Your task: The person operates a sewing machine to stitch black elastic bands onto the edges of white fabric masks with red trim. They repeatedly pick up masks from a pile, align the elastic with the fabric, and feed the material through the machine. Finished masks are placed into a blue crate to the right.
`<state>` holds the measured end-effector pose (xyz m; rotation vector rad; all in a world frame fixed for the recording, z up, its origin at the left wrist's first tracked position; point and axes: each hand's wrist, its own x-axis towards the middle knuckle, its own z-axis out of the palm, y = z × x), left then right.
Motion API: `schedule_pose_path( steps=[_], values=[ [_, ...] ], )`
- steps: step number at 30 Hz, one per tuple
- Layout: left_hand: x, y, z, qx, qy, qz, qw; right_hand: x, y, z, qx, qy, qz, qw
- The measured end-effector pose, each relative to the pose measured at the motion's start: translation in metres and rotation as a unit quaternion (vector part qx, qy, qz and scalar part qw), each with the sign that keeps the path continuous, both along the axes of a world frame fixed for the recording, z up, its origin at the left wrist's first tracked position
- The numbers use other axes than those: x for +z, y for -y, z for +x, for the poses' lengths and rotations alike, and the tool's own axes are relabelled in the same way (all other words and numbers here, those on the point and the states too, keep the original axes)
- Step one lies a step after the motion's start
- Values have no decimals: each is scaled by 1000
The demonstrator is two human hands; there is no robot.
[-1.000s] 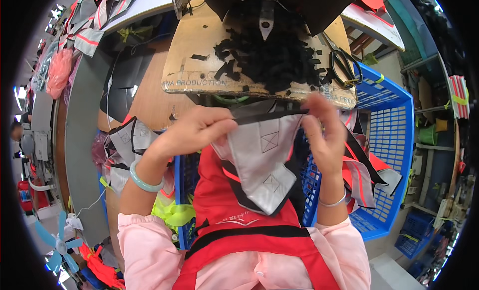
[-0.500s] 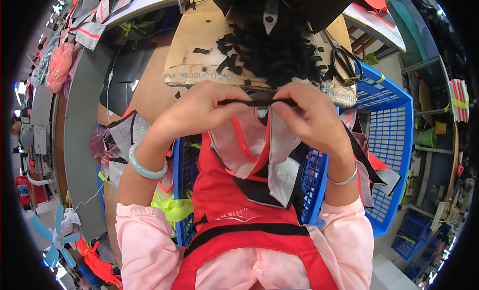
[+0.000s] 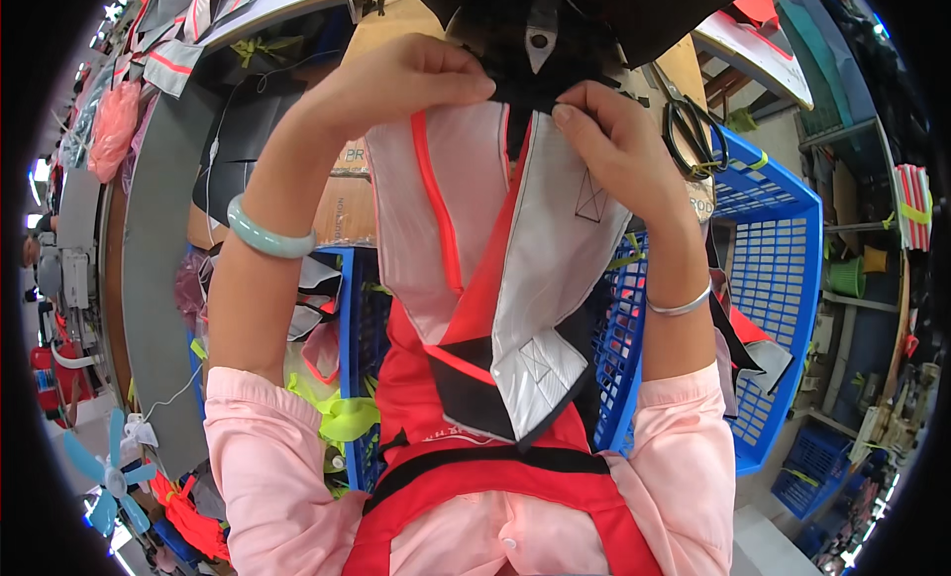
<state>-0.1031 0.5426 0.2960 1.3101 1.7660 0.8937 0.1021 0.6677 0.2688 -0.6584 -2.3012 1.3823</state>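
Note:
A sewn fabric piece [image 3: 555, 214] in pale grey, red and black hangs down in front of my red apron, its black top edge stretched between my hands. My left hand [image 3: 421, 81] pinches that edge at the left, thumb against the fingers. At the right, my right hand [image 3: 616, 145] grips the same edge between thumb and fingers. Just beyond the edge, a pointed metal plate with a hole [image 3: 539, 39] points down from a dark machine [image 3: 634, 16]. Dark material lies beneath the plate, mostly hidden by the machine and my hands.
Black-handled scissors [image 3: 686, 130] lie at the right side of the wooden table [image 3: 391, 26]. A large blue basket [image 3: 778, 185] holding fabric pieces stands to the right. Between my arms are more blue basket walls [image 3: 626, 328]. A light-blue fan [image 3: 114, 472] is low at the left.
Both hands have moved away from me toward the machine, still holding the black edge. The fabric piece has been drawn out longer and now covers more of the table front and black scraps.

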Motion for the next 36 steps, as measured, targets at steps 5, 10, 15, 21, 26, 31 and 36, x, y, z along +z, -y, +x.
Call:
schedule_pose_path(
  steps=[5, 10, 15, 21, 26, 31, 36],
  values=[
    [-5, -13, -11, 42, -40, 7, 998, -1, -11, -11, 1, -13, 6, 1000],
    [-3, -20, -18, 19, -56, 8, 998, -2, -15, -14, -1, -35, 20, 999],
    [-2, -25, -20, 24, -39, 16, 999, 4, -16, -15, -13, -27, 12, 999],
    [1, -20, -27, 47, -25, 36, 998, 4, -19, -11, -32, -57, 19, 998],
    [13, 15, -12, 4, -28, 56, 998, -3, 0, 26, 100, -44, 37, 993],
    [20, 30, 28, -56, -48, 30, 997, -11, 37, 35, 76, -83, -149, 982],
    [15, 26, 46, -50, -81, 60, 994, -4, 32, 14, 11, -135, -166, 977]
  ],
)
